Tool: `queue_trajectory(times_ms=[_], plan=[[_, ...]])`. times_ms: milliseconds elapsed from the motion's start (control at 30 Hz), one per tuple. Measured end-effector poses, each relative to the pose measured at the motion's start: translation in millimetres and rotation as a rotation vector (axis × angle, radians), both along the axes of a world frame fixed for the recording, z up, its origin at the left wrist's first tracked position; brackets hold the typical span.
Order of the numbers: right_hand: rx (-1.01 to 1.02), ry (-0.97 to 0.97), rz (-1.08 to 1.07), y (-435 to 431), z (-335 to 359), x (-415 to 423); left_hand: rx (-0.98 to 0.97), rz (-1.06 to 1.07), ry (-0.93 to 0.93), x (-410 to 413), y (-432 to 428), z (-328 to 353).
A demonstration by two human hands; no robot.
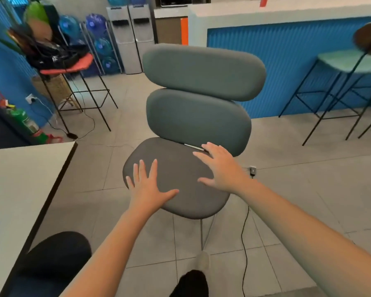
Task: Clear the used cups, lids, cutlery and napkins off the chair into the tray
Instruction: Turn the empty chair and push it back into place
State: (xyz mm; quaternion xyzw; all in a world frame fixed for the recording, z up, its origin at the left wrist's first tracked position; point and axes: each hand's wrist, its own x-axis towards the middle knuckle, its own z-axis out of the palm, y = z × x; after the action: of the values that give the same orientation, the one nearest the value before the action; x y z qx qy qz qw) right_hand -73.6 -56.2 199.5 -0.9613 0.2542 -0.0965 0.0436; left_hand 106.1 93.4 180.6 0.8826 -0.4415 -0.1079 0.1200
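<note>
A grey padded chair with a two-cushion back stands in the middle of the head view. Its seat is bare except for a thin white strip lying in the gap where the seat meets the back. My left hand hovers over the seat's front left with fingers spread and holds nothing. My right hand is over the seat's right rear, fingers straight, its fingertips close to the white strip. No cups, lids, napkins or tray are in view.
A white table fills the lower left. A black cable runs along the tiled floor right of the chair. Bar stools stand by a blue counter at right; another stool with bags is at back left.
</note>
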Motion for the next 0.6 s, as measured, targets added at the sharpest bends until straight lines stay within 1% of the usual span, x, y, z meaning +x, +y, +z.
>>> queue_trajectory(times_ms=[167,333,467,600], plan=[[-0.077,0.03,0.016,-109.9,30.8,18.4,-0.041,0.023,-0.001,21.2,-101.7,6.0],[-0.107,0.037,-0.009,-224.5,66.7,33.0,-0.087,0.036,0.037,36.1,-202.7,23.1],[-0.117,0.003,-0.002,-297.9,82.2,42.8,-0.175,0.074,0.105,39.9,-258.5,32.3],[-0.114,-0.012,0.067,-368.7,85.2,49.0,-0.209,0.14,0.161,33.9,-315.6,37.9]])
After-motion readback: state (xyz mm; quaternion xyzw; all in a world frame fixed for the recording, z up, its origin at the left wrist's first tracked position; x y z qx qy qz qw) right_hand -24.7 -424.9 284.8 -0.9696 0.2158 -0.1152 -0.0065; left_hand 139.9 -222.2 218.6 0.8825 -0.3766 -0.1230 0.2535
